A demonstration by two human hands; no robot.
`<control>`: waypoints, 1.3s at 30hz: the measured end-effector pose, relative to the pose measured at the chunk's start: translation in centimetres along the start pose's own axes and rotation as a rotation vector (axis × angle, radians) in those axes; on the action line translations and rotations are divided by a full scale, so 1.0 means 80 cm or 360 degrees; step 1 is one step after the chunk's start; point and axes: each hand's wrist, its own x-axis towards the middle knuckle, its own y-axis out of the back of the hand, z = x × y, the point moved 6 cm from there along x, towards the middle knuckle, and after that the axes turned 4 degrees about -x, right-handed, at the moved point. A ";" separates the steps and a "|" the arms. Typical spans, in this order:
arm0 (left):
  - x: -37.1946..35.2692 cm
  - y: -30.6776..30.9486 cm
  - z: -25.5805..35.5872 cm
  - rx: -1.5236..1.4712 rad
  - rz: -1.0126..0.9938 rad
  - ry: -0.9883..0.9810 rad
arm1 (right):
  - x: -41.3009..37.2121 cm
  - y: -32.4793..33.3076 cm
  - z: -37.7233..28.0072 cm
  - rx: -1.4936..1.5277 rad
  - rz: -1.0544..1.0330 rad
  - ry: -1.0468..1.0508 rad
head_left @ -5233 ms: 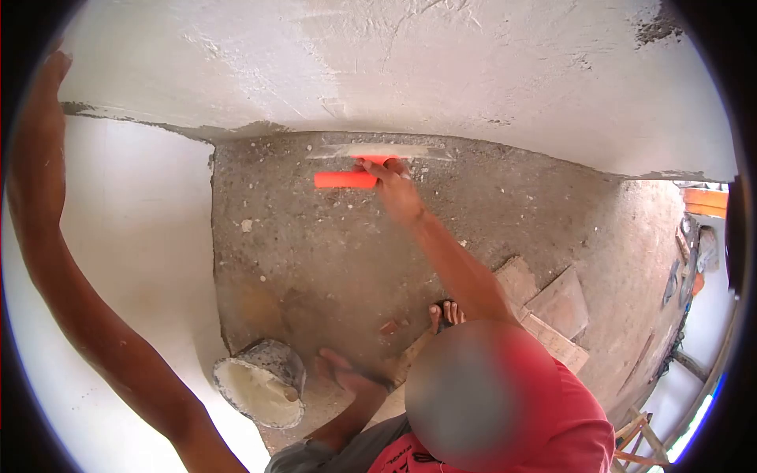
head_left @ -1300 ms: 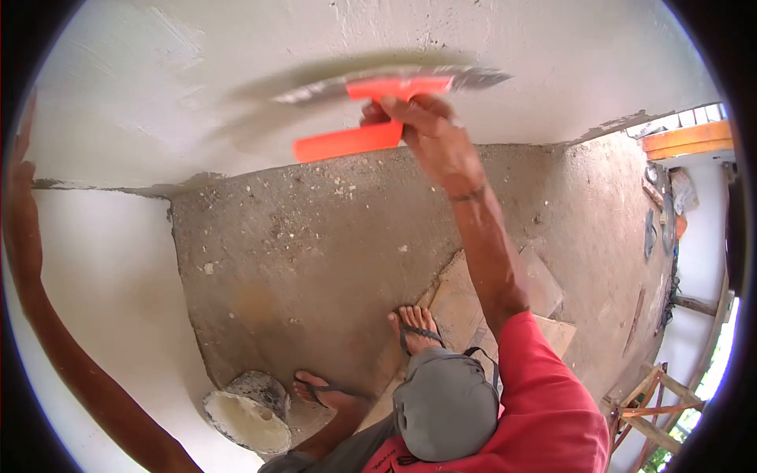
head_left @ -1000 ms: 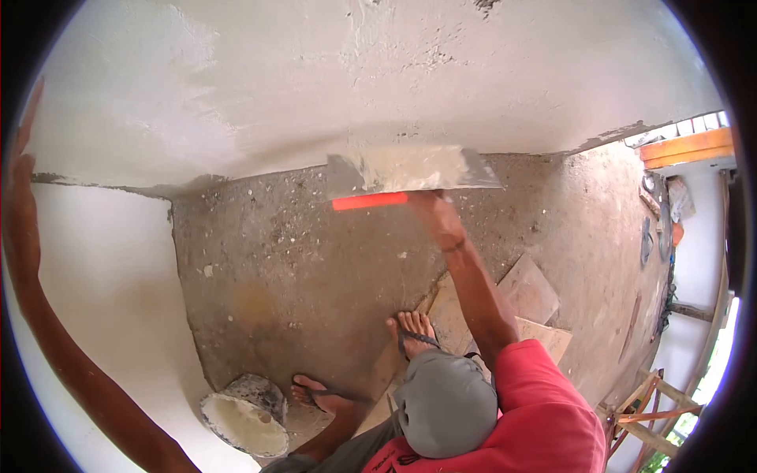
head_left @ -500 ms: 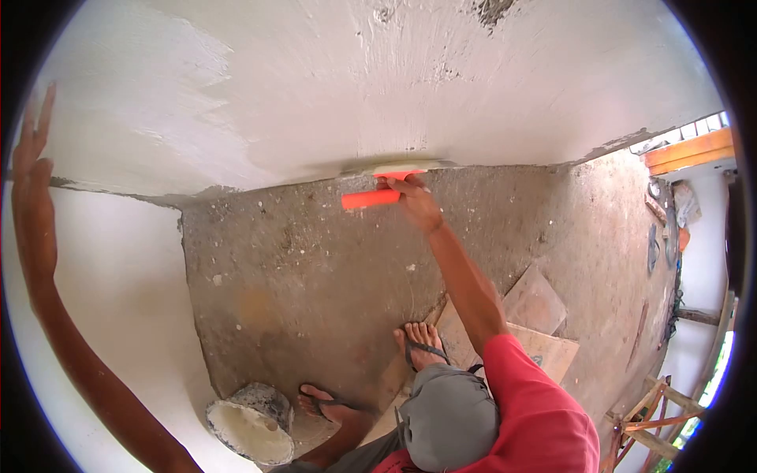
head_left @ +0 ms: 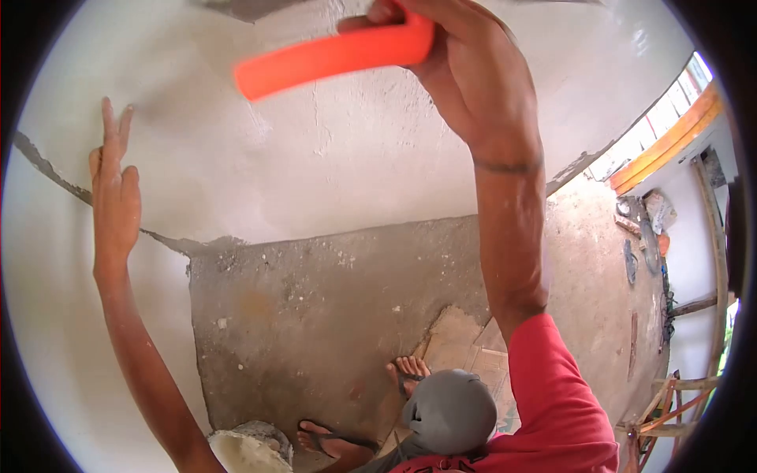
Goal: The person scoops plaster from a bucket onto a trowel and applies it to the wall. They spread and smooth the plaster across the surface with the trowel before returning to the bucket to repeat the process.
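My right hand (head_left: 473,71) is raised high against the wall view, fingers wrapped round the orange handle of a plastering trowel (head_left: 331,59). The trowel's blade is hidden beyond the hand and the top of the frame. Behind it is the wall (head_left: 355,173), smeared with pale wet-looking plaster. My left hand (head_left: 118,185) is up at the left, near the corner where two walls meet. Two of its fingers stretch upward, apart, while the others are partly bent, and nothing is in it.
A plaster-crusted bucket (head_left: 251,448) stands at the lower left beside my sandalled feet (head_left: 327,439). Flattened cardboard (head_left: 457,335) lies on the rough floor (head_left: 315,307). To the right are an orange beam (head_left: 670,146), loose sandals (head_left: 631,262) and a wooden frame (head_left: 670,414).
My right hand has lifted the trowel from the wall's bottom edge to the upper part of the view. My left hand has shifted right and slightly down in view.
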 end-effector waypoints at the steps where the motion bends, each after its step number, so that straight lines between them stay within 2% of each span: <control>1: 0.001 0.000 0.001 -0.0009 -0.0005 0.0002 | -0.014 0.003 -0.012 -0.0187 0.0105 -0.0051; 3: -0.004 -0.002 0.002 -0.0029 -0.0021 0.0015 | -0.079 0.008 -0.028 -0.0559 0.0320 -0.0155; 4: -0.004 -0.002 0.001 -0.0050 -0.0048 0.0030 | -0.113 0.020 -0.017 -0.0582 0.0499 -0.0073; 5: -0.005 -0.002 0.001 -0.0072 -0.0073 0.0041 | -0.148 0.036 -0.008 -0.1013 0.0642 -0.0388; 7: -0.010 -0.002 0.001 -0.0096 -0.0095 0.0039 | -0.208 0.072 0.016 -0.1324 0.0970 -0.0665; 11: -0.037 -0.001 0.006 -0.0113 0.0019 -0.0038 | -0.199 0.088 -0.005 -0.2008 0.1052 -0.0047; 13: -0.056 0.005 0.006 -0.0198 0.0026 0.0032 | -0.161 0.083 -0.006 -0.1928 0.1263 0.0384; 14: -0.065 0.004 0.002 -0.0235 0.0018 0.0073 | -0.138 0.081 0.004 -0.1977 0.1246 0.0519; 15: -0.076 0.001 -0.004 -0.0267 0.0011 0.0117 | -0.112 0.067 0.011 -0.2086 0.1056 0.0607; 16: -0.082 -0.001 -0.009 -0.0297 -0.0002 0.0165 | -0.091 0.062 0.039 -0.1966 0.0799 0.0676; 17: -0.084 -0.001 -0.009 -0.0278 0.0008 0.0166 | -0.083 0.031 0.060 -0.2296 0.0731 0.0989; 18: -0.085 -0.001 -0.010 -0.0261 0.0019 0.0166 | -0.087 0.014 0.097 -0.2291 0.0671 0.0749; 20: -0.083 -0.002 -0.006 -0.0311 0.0023 0.0188 | -0.108 -0.028 0.156 -0.2328 0.0238 0.0839; 21: -0.078 -0.004 -0.002 -0.0381 0.0021 0.0206 | -0.122 -0.042 0.194 -0.2338 0.0032 0.0587; 22: -0.073 -0.005 0.001 -0.0450 0.0023 0.0221 | -0.135 -0.049 0.202 -0.2087 -0.0046 0.0555; 24: -0.070 -0.005 0.001 -0.0445 0.0021 0.0205 | -0.166 -0.030 0.175 -0.1897 0.0087 0.0166; 26: -0.079 -0.001 -0.007 -0.0411 -0.0013 0.0241 | -0.194 0.045 0.138 -0.1434 0.0576 0.0089; 27: -0.088 0.003 -0.011 -0.0389 -0.0045 0.0268 | -0.202 0.090 0.128 -0.0921 0.0833 0.0069; 28: -0.098 0.006 -0.015 -0.0370 -0.0077 0.0296 | -0.195 0.115 0.085 -0.1282 0.1061 0.0024; 29: -0.110 0.005 -0.026 -0.0425 -0.0088 0.0372 | -0.188 0.142 0.062 -0.1426 0.1178 0.0104; 30: -0.123 0.001 -0.040 -0.0480 -0.0105 0.0440 | -0.174 0.158 0.045 -0.1813 0.1226 0.0238; 31: -0.133 -0.003 -0.051 -0.0533 -0.0125 0.0509 | -0.156 0.160 0.037 -0.1789 0.1248 0.0216; 33: -0.144 -0.009 -0.063 -0.0542 -0.0152 0.0541 | -0.121 0.127 0.019 -0.1875 0.1176 0.0469; 34: -0.148 -0.011 -0.068 -0.0546 -0.0169 0.0561 | -0.106 0.104 0.023 -0.1580 0.1089 0.0417; 36: -0.145 -0.005 -0.064 -0.0538 -0.0127 0.0522 | -0.076 0.040 0.034 -0.1595 0.0736 0.0276; 37: -0.142 -0.004 -0.059 -0.0534 -0.0113 0.0501 | -0.067 0.009 0.050 -0.1833 0.0576 0.0359; 38: -0.139 -0.006 -0.056 -0.0580 -0.0093 0.0514 | -0.064 -0.020 0.078 -0.2132 0.0484 0.0620; 39: -0.134 -0.007 -0.051 -0.0626 -0.0072 0.0517 | -0.069 -0.047 0.105 -0.2220 0.0295 0.0612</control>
